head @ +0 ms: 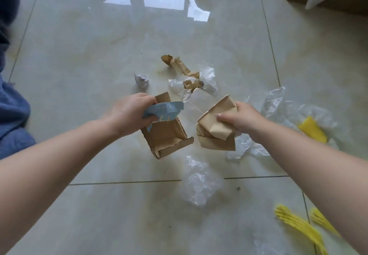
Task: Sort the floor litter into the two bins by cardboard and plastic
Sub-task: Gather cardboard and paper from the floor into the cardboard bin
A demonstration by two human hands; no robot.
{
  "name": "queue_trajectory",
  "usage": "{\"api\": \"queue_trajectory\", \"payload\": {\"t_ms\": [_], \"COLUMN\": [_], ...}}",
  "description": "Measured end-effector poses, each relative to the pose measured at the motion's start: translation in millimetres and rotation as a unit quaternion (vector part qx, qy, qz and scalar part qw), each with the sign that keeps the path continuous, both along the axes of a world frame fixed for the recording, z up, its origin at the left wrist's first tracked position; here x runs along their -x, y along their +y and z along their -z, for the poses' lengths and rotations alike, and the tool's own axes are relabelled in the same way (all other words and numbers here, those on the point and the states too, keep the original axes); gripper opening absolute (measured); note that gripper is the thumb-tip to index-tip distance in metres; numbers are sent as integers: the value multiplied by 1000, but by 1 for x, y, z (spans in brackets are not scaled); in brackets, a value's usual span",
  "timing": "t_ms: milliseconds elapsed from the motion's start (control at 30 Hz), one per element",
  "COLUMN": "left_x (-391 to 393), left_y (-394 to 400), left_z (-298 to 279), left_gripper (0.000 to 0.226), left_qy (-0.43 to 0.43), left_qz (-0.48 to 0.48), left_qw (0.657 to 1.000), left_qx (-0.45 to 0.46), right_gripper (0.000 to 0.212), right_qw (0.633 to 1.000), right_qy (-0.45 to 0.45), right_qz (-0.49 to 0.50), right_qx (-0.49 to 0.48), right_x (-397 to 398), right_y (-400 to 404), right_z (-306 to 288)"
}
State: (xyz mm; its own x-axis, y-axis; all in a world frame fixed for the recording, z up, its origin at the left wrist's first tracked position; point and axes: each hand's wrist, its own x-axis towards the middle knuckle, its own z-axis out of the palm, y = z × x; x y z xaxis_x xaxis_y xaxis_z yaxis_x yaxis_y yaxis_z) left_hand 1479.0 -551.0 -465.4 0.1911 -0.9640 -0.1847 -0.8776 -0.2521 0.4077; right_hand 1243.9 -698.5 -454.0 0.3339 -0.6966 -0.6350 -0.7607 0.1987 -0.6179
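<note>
Left hand [129,113] fingers pinch corrugated box [167,135] plus blue scrap [163,109]; right hand [241,119] grips crumpled brown paper [215,129]. Risk: scrap slips out, or clear film [245,145] rides along into cardboard.

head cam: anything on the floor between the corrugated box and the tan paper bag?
Mostly bare tile in the head view between the corrugated box and tan paper bag. A flat clear plastic sheet lies at the far end of that gap.

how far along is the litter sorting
Nothing visibly binned yet. In hand: left hand grips a corrugated cardboard box piece with a blue scrap; right hand holds crumpled tan paper. Left: clear plastic wraps, yellow plastic strips, twisted brown paper.
</note>
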Motion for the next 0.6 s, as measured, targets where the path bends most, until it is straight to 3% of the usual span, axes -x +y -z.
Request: {"api": "queue_trajectory", "payload": {"t_ms": [133,233,333,433,533,600], "left_x": [24,56,99,143,178,194], "left_y": [33,66,98,124,146,150], "left_z": [-27,-51,-67,-62,-55,-51], "left_gripper": [21,26,34,46,72,72], "left_qy": [24,46,86,119,107,87], "left_qz": [-10,2,-1,27,102,141], "left_qw": [1000,998,993,987,981,977], "left_qx": [-15,-49,-79,-103,-123,-132], "right_gripper": [14,29,24,49,38,30], "right_qw": [999,997,996,994,990,985], "right_qy": [17,-2,-20,-11,-10,-1], "right_qz": [37,75,71,75,115,147], "right_qx": [8,34,59,79,83,89], "right_x": [26,53,91,138,197,234], "right_y": [10,34,73,116,152,171], "right_z": [-32,-60,-82,-92,-89,-86]}}
